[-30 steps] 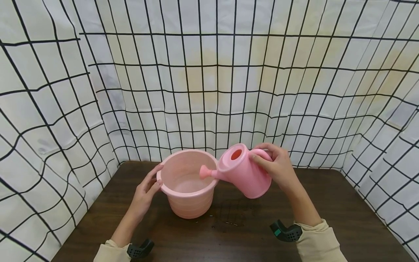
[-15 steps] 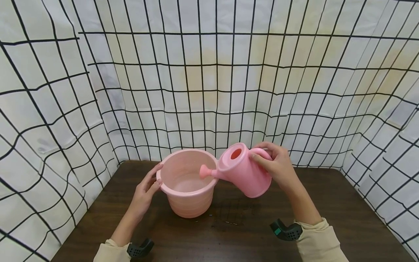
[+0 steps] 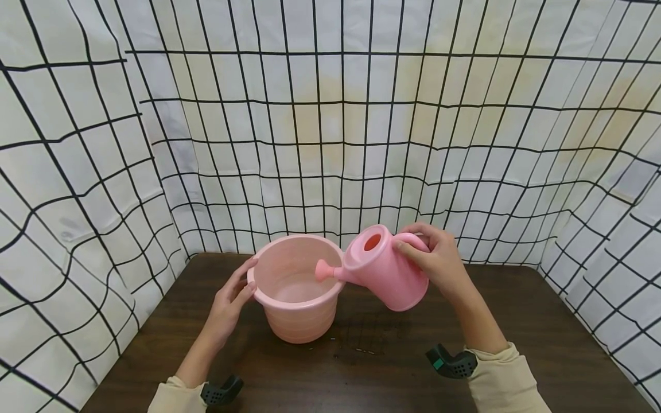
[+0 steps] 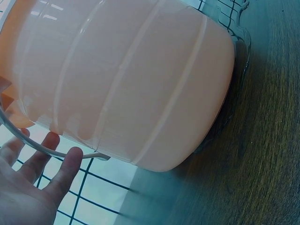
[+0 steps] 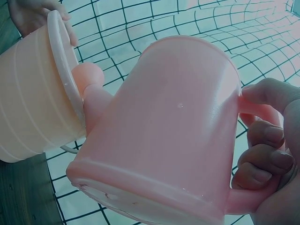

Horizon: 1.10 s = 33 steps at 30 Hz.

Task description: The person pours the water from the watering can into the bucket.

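Observation:
A light pink bucket stands upright on the dark wooden table. My left hand rests on the left side of its rim. In the left wrist view the outstretched fingers touch the bucket near its thin pale bail handle. My right hand grips the handle of a pink watering can, fingers curled through the loop in the right wrist view. The can is held tilted above the table, its sprinkler head over the bucket's opening. No water stream is visible.
Small wet streaks lie on the table in front of the bucket. White sheeting with a black grid encloses the back and both sides. Each wrist wears a dark strap-on device.

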Available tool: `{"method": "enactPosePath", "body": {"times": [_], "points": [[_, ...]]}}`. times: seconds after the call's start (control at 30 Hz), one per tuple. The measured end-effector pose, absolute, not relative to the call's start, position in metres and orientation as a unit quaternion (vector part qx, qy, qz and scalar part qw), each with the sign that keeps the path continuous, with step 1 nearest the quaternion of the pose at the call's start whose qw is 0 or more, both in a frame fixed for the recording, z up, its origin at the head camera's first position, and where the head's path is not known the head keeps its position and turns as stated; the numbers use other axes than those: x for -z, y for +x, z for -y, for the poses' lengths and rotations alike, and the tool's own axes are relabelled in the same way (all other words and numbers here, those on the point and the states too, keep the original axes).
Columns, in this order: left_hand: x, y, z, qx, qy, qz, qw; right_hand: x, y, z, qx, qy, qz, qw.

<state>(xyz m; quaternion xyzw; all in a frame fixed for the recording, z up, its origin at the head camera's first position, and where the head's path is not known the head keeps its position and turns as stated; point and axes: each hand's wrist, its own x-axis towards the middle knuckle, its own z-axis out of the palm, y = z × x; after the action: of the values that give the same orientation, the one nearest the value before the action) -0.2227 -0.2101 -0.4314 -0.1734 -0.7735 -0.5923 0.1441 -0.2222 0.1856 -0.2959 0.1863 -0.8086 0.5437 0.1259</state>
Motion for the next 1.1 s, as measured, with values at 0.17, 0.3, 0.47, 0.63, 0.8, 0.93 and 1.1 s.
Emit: {"method": "enactPosePath", "body": {"times": [0.17, 0.3, 0.47, 0.63, 0.8, 0.93, 1.1], "points": [[0.4315, -0.2231, 0.2099, 0.593, -0.173, 0.773, 0.145, 0.2962, -0.2226, -0.1856, -0.546, 0.189, 0.806, 0.125], [0.4313, -0.2235, 0.2091, 0.593, -0.169, 0.773, 0.146, 0.296, -0.2224, -0.1856, -0.545, 0.191, 0.807, 0.127], [0.4313, -0.223, 0.2083, 0.596, -0.166, 0.773, 0.143, 0.2956, -0.2221, -0.1852, -0.543, 0.192, 0.807, 0.128], [0.4311, -0.2226, 0.208, 0.596, -0.163, 0.774, 0.141, 0.296, -0.2224, -0.185, -0.543, 0.194, 0.806, 0.129], [0.4311, -0.2224, 0.2081, 0.594, -0.161, 0.775, 0.14, 0.296, -0.2225, -0.1847, -0.543, 0.196, 0.806, 0.131], [0.4312, -0.2227, 0.2083, 0.593, -0.16, 0.777, 0.139, 0.2954, -0.2221, -0.1844, -0.542, 0.195, 0.807, 0.13], [0.431, -0.2225, 0.2082, 0.593, -0.16, 0.777, 0.139, 0.2948, -0.2213, -0.1841, -0.542, 0.191, 0.808, 0.127]]}}
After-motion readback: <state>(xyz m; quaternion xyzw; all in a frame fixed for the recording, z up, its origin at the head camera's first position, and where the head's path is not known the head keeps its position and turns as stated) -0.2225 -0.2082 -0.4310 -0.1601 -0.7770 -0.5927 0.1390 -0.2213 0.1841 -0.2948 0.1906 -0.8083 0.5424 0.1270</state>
